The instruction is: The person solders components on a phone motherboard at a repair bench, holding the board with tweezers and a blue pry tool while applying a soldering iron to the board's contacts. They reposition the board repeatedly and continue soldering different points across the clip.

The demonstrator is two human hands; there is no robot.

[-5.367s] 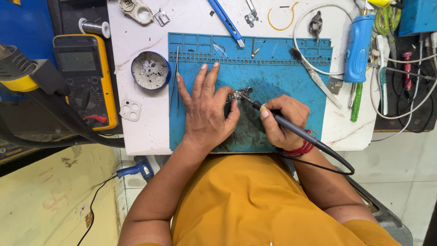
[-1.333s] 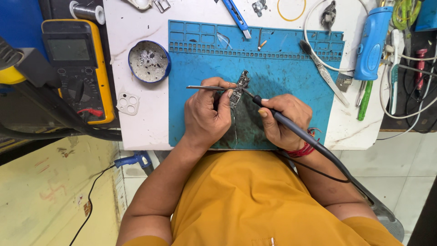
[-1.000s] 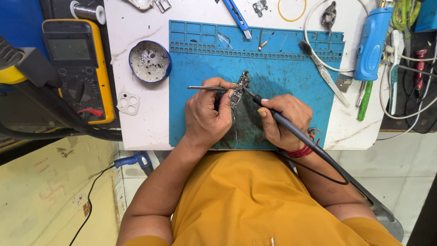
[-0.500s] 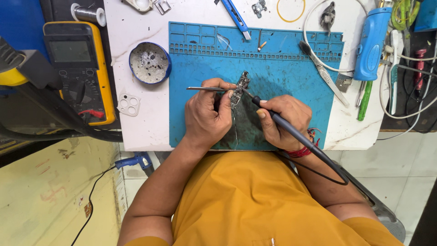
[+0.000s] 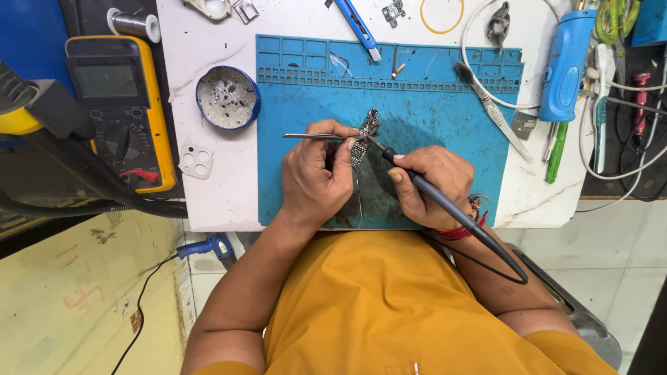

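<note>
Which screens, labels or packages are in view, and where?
Multimeter: left of the white table, upright rectangle, yellow casing, dark face, dial with red and black leads below.
Its screen: at the meter's top, grey-green rectangle, too small to tell whether it is lit.
No packages or signs that I can make out.

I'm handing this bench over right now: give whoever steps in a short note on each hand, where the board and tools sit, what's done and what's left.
Left hand: pinches the tweezers and steadies the small circuit board, propped on edge on the blue work mat.
Right hand: grips the corded soldering iron like a pen, its tip at the board's lower half.
Nearby: round tin and yellow multimeter to the mat's left; blue-handled knife above.
Done: board picked up and positioned, tip on it.
Left: joint quality is too small to judge, so inspect it before lifting the tip away.
</note>
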